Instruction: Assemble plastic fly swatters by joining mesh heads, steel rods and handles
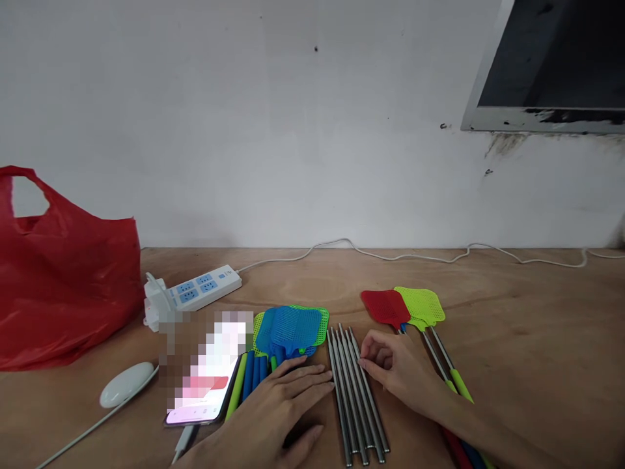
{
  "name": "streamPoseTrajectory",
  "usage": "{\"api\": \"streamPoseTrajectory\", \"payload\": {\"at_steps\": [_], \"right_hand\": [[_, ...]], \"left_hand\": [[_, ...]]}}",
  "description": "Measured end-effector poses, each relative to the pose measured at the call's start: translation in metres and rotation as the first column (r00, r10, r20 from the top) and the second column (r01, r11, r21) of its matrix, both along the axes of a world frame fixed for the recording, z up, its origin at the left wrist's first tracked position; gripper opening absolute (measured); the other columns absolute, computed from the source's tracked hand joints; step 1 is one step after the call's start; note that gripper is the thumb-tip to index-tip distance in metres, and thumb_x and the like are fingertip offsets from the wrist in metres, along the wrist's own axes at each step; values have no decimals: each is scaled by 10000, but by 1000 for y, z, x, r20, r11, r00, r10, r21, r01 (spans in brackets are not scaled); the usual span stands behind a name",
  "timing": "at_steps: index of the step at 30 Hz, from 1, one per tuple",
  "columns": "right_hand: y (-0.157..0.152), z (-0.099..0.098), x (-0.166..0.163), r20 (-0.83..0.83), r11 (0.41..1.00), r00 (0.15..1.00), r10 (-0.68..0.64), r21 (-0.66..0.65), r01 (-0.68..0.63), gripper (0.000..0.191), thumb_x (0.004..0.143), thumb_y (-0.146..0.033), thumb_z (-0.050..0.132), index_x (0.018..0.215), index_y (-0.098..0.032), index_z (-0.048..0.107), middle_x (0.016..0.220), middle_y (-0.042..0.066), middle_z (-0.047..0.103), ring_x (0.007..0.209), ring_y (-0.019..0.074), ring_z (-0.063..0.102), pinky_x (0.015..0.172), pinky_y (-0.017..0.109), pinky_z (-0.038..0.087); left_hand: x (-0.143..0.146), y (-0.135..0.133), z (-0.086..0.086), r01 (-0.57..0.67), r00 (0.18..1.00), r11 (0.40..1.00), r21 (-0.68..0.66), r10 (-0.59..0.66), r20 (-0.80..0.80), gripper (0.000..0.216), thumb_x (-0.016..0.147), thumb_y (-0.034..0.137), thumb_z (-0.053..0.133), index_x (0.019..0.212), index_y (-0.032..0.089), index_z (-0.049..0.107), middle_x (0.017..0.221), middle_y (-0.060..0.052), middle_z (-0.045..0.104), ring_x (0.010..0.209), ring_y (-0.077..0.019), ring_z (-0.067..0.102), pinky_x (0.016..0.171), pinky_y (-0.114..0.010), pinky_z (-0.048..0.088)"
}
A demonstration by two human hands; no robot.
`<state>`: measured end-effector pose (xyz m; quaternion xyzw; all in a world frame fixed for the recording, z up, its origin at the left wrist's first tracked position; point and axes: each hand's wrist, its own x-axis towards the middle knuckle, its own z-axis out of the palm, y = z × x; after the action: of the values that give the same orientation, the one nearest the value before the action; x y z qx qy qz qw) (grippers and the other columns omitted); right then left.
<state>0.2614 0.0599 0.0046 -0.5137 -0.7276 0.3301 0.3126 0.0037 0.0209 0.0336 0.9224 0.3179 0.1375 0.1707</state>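
Observation:
Several slim metal rods [359, 397] lie side by side on the table between my hands. My left hand [288, 394] is open and palm down, its fingertips at the left edge of the rods. On the other side, my right hand [398, 371] has loosely curled fingers, with thumb and index tip beside the rightmost rod; a gap shows between them. Blue and green fly swatter heads [293, 329] are stacked beyond my left hand, which partly covers their handles. A red swatter head [385, 306] and a yellow-green swatter head [422, 306] lie beyond my right hand.
A lit phone [209, 384] with a charging cable lies at left, its screen partly blurred. Behind it are a white power strip [209, 283] and a red plastic bag [68, 280]. A white oval device [127, 384] sits nearby. A white cord [405, 257] runs along the wall.

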Motion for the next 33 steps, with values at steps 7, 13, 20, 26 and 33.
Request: {"api": "streamPoseTrajectory", "payload": {"at_steps": [7, 13, 20, 26, 33], "right_hand": [[1, 10, 9, 413, 938, 896, -165, 348, 13, 101, 867, -165, 513, 792, -215, 558, 709, 8, 672, 634, 179, 623, 591, 290, 371], [6, 23, 22, 730, 870, 495, -471, 476, 125, 82, 889, -206, 513, 929, -183, 581, 818, 81, 706, 675, 262, 690, 492, 300, 219], [10, 16, 26, 814, 911, 416, -407, 398, 111, 238, 855, -153, 505, 1083, -150, 572, 850, 127, 724, 721, 306, 710, 495, 314, 199], [12, 8, 27, 779, 933, 529, -336, 350, 78, 311, 812, -106, 524, 1117, -158, 560, 811, 122, 713, 704, 290, 689, 534, 312, 250], [22, 10, 27, 155, 963, 969, -194, 216, 159, 257, 780, -165, 492, 1026, -188, 564, 625, -54, 515, 604, 177, 541, 582, 287, 336]], "left_hand": [[2, 0, 2, -20, 1000, 1000, 6, 20, 18, 539, 881, 179, 629, 1402, 274, 528, 1407, -42, 616, 1318, -235, 549, 1180, -448, 366], [1, 0, 1, -35, 998, 998, 59, 33, 44, 387, 907, 162, 585, 1283, 254, 596, 1341, -55, 659, 1269, -234, 587, 1144, -434, 412], [0, 1, 4, -69, 995, 996, 61, 64, 79, 242, 935, 151, 539, 1141, 240, 629, 1243, -47, 683, 1195, -220, 615, 1096, -403, 449], [0, 0, 3, -73, 995, 996, 44, 69, 73, 248, 939, 152, 530, 1148, 243, 627, 1173, -40, 686, 1142, -226, 621, 1045, -393, 475], [-1, 1, 4, -70, 995, 996, 52, 66, 81, 247, 949, 146, 515, 1151, 243, 620, 1145, -36, 680, 1103, -223, 619, 1024, -379, 469]]}}
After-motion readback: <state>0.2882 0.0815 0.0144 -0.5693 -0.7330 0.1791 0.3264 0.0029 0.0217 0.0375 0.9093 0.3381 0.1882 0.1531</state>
